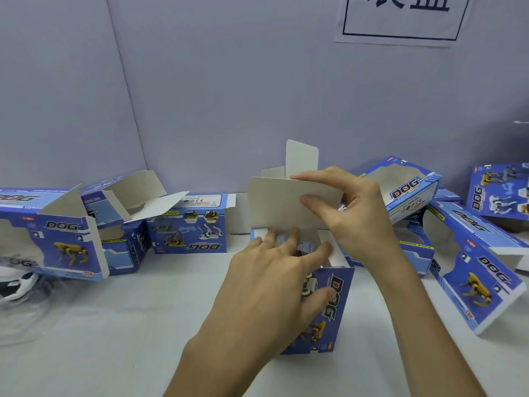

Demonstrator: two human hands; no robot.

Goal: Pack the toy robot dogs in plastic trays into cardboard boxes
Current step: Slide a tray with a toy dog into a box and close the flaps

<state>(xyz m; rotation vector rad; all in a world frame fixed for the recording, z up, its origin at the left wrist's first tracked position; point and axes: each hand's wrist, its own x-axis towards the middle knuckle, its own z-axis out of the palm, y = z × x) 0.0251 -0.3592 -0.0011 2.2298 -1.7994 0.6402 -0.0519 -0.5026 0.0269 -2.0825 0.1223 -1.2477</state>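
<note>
- Cardboard boxes (68, 242): eight can be told apart. One upright box (335, 310) is under both hands, three lie left of the left hand (274, 282), and four are piled right of the right hand (352, 213).
- Toy robot dogs in plastic trays (20, 285): two. One is far left of the left hand, and one is partly seen inside the upright box.
- Paper sign (400, 21): one, above the right hand.

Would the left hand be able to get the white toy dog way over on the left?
Probably yes: only bare table lies between the left hand and the white toy dog, though that hand now rests on the open box.
</note>
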